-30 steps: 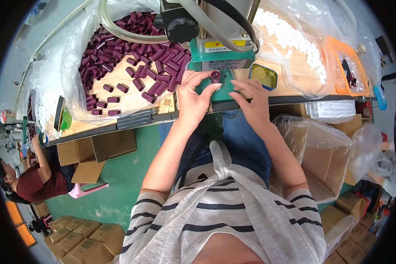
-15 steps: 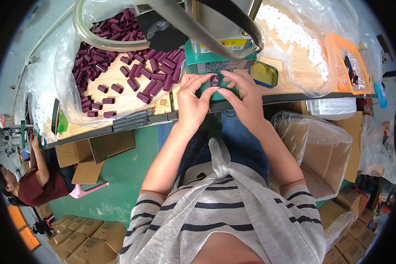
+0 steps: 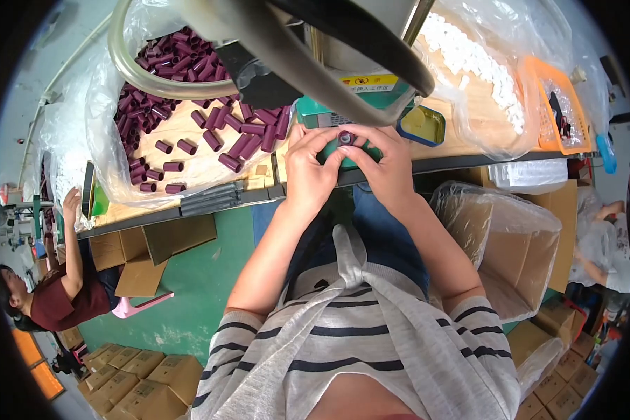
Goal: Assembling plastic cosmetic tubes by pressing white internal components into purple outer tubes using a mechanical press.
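Note:
Both hands meet in front of the green machine base (image 3: 313, 120) at the bench edge. My left hand (image 3: 309, 170) and my right hand (image 3: 385, 168) together pinch one small dark maroon tube (image 3: 346, 138) between their fingertips. A heap of the same maroon tubes (image 3: 189, 84) lies on clear plastic sheeting to the left, within reach of my left hand.
A pile of small white parts (image 3: 479, 66) lies in plastic at the right. A small tin with a yellow inside (image 3: 423, 124) stands beside the machine. An orange basket (image 3: 563, 112) is at far right. A plastic-lined cardboard box (image 3: 511, 245) stands by my right knee. Another person (image 3: 56, 294) sits at left.
My hands have drawn together and lifted slightly off the green base, closing on the maroon tube. The view has tilted, so the bench sits lower and closer.

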A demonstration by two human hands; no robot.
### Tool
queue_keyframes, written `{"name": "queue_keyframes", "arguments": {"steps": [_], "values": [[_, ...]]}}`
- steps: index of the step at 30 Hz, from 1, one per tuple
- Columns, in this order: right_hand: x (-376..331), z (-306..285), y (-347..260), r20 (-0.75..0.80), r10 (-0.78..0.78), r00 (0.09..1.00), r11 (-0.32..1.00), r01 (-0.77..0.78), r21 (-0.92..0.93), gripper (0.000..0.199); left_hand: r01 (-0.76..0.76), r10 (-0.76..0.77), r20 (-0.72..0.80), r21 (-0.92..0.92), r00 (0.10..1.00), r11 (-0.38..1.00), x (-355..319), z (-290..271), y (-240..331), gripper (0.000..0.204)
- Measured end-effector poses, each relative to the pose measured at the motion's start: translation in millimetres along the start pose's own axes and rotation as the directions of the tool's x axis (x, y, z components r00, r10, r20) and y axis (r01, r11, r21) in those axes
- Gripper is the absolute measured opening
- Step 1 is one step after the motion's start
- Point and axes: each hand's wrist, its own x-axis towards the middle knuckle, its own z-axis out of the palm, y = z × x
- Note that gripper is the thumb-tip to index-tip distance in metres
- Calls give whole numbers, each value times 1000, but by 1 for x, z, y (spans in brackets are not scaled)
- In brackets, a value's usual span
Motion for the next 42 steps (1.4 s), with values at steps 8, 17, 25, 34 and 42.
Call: {"name": "queue_keyframes", "arguments": {"steps": [8, 17, 25, 34, 42], "values": [[5, -2, -2, 35, 81, 996, 997, -81, 4, 29, 86, -87, 58, 20, 995, 996, 3, -3, 5, 28], [-1, -3, 6, -25, 36, 999, 999, -35, 25, 28, -127, 130, -17, 111, 991, 986, -3, 11, -8, 26], [-2, 4, 16, -10, -71, 997, 988, 71, 137, 24, -250, 263, -38, 202, 964, 947, -6, 9, -15, 30], [-2, -37, 6, 93, -48, 995, 998, 43, 52, 32, -241, 253, -39, 194, 967, 951, -5, 15, -15, 30], [56, -238, 147, -416, -39, 909, 693, -275, -666, 29, -7, 1, 41, 145, 999, 989, 5, 9, 15, 43]]}}
